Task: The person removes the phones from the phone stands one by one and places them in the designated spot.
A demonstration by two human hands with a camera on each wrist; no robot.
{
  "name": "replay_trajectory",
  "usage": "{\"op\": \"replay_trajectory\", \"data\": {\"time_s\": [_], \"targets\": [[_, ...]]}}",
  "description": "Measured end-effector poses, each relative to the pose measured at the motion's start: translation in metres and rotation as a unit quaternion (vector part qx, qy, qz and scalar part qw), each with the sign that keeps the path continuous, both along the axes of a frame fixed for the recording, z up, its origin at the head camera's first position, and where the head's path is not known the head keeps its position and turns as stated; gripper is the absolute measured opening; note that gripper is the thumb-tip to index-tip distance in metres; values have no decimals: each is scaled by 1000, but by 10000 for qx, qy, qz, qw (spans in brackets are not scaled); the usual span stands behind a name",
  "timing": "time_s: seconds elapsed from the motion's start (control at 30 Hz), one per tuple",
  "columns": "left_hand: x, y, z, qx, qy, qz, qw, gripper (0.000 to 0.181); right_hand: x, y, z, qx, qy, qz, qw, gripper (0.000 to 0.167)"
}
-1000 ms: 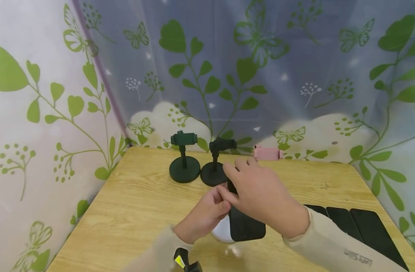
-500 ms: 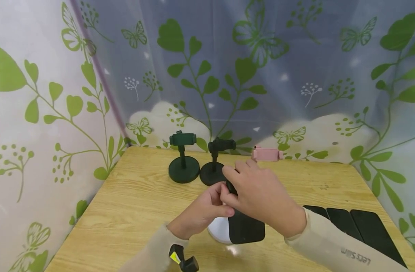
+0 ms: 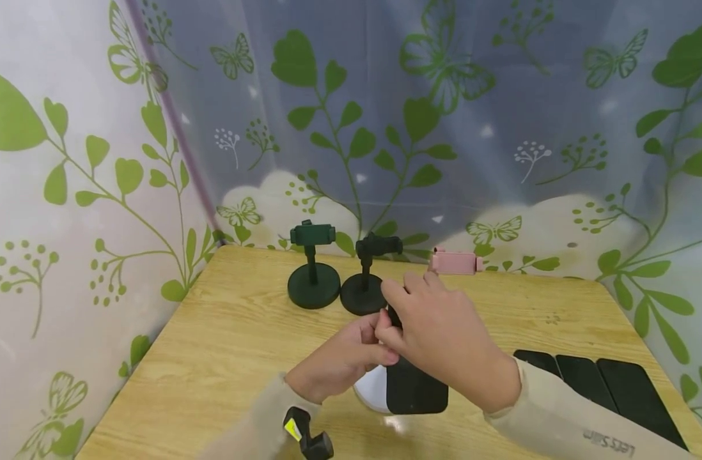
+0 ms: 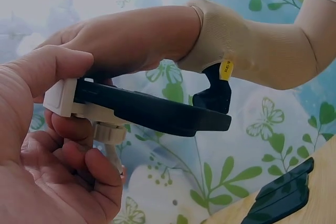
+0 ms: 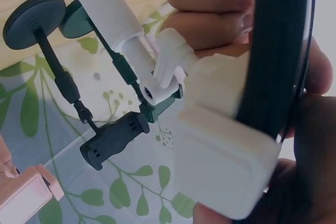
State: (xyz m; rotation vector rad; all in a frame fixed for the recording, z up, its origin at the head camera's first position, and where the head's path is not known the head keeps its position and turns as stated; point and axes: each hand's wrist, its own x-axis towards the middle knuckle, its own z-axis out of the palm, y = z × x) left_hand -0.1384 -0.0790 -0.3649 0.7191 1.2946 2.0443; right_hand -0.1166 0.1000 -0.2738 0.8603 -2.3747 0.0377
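Observation:
A black phone (image 3: pixel 417 388) lies tilted at the clamp of a white phone stand, whose round base (image 3: pixel 371 390) shows beneath it. My left hand (image 3: pixel 341 361) pinches the clamp's end; in the left wrist view the thumb presses the white clamp (image 4: pixel 59 98) from above, fingers curled below. From the right, my right hand (image 3: pixel 447 329) holds the phone near its upper end and hides much of the clamp in the head view. Close up in the right wrist view, the clamp (image 5: pixel 223 161) meets the phone's edge (image 5: pixel 278 51), beside the stand's ribbed white pole (image 5: pixel 110 17).
Behind the hands stand a dark green phone stand (image 3: pixel 313 285) and a black phone stand (image 3: pixel 362 296). A pink phone holder (image 3: pixel 456 262) rises further right, partly hidden by my right hand. Three black phones (image 3: pixel 630 383) lie side by side at the wooden table's right.
My left thumb has straightened towards the phone, and the left wrist has moved slightly left. The phone's lower edge sits a little lower. The right hand keeps its hold.

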Motion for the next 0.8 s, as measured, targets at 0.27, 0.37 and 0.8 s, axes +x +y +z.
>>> {"op": "replay_trajectory", "data": {"time_s": [0.27,0.37,0.8], "targets": [[-2,-7,4,-145,314,129,9993,40,-2,0,6,59,-52,16,10000,22],[-2,-7,6,-215,373,101,9990,40,-3,1,8,44,-277,20,9996,22],[-1,-10,5,-405,610,-74,9973,43,4,5,10,-72,-747,34,9972,20]]}}
